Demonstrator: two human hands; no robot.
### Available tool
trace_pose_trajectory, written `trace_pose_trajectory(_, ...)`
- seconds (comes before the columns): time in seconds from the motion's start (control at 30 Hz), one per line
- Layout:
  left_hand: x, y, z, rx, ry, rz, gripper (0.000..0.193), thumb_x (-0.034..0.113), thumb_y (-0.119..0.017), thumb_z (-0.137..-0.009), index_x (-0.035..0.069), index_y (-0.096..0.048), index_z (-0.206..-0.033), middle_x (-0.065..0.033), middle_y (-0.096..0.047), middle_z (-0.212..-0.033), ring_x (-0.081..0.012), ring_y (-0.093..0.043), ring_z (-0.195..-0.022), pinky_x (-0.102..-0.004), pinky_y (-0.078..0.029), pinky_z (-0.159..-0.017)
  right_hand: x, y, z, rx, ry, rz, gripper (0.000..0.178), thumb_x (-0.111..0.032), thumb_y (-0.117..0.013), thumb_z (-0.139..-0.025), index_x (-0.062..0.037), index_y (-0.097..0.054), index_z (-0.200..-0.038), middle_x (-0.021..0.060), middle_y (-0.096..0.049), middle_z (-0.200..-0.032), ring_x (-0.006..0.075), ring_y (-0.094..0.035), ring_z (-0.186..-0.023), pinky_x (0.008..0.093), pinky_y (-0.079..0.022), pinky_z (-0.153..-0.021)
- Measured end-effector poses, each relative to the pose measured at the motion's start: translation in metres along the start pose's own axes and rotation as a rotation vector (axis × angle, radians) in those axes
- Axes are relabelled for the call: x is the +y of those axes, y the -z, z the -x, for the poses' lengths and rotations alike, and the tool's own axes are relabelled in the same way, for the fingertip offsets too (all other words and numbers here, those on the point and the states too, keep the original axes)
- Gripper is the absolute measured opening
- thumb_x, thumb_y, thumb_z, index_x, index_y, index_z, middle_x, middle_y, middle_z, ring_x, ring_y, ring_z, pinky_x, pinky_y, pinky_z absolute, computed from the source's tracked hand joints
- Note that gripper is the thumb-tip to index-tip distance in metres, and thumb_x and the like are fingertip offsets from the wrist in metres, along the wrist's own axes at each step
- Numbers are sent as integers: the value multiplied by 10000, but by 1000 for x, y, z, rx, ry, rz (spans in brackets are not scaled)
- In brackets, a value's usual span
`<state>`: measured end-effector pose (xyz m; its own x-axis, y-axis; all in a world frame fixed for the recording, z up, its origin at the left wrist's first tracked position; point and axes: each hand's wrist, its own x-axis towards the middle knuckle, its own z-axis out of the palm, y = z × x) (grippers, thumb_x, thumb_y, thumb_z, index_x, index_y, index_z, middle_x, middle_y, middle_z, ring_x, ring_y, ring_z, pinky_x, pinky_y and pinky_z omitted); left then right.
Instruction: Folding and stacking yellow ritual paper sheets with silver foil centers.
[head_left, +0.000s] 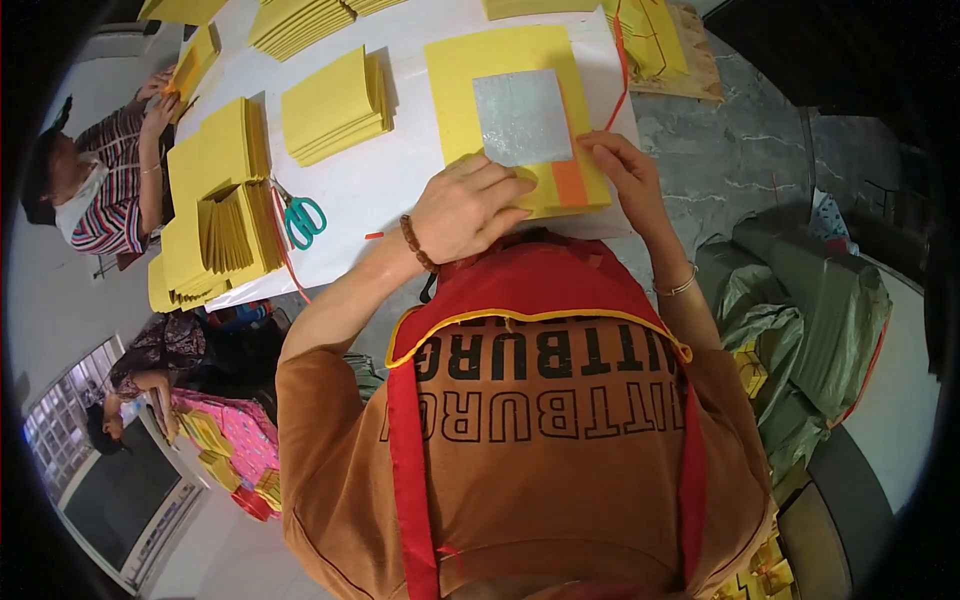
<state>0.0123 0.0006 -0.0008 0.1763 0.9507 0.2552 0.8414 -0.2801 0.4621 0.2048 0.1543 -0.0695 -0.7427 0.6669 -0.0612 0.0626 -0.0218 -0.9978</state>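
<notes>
A flat yellow paper sheet or stack [455, 90] lies before me at the table's near edge. On it rest a silver foil square [520, 115] and an orange strip [570, 183], which shows below and beside the foil. My left hand [470, 208], a beaded bracelet at its wrist, bends its fingers over the near left part of the paper, just under the foil. At the paper's right edge, my right hand [625, 175] has its fingers curled in a pinch. Its fingertips are partly hidden.
Folded yellow paper piles [335, 105] and a taller stack [215, 200] stand left on the white-covered table [385, 190]. Green-handled scissors [303, 220] lie beside them. A person in stripes [115, 190] works at the far left, another [150, 375] behind. Green wrapped bundles [810, 310] stand at right.
</notes>
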Motion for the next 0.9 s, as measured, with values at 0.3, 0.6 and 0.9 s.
trace_pose_trajectory(0.3, -10, -4, -2, 39, 448, 487, 148, 147, -592, -838, 7, -637, -852, -114, -624, -688, -208, -595, -581, -295, -466, -555, -8, -1, -2, 13, -37, -28, 240, -186, -496, -929, -5, -622, -1022, 38, -619, -997, 102, -543, -955, 239, -409, -865)
trace_pose_trajectory(0.6, -17, -12, 1, 23, 619, 684, 143, 134, -589, -806, 3, -642, -827, -28, -591, -614, -57, -503, -549, -232, -419, -521, -2, -3, -1, 14, -59, -114, 235, -161, -482, -931, 5, -613, -1034, 24, -617, -1005, 93, -537, -953, 233, -398, -874)
trace_pose_trajectory(0.9, -20, -13, 0, 7, 651, 769, 145, 128, -587, -792, -6, -643, -799, -13, -578, -608, -47, -478, -556, -222, -396, -514, 2, 3, -4, -14, 16, -54, 333, -247, -390, -961, -6, -616, -1001, 51, -617, -1035, 141, -531, -992, 286, -365, -923)
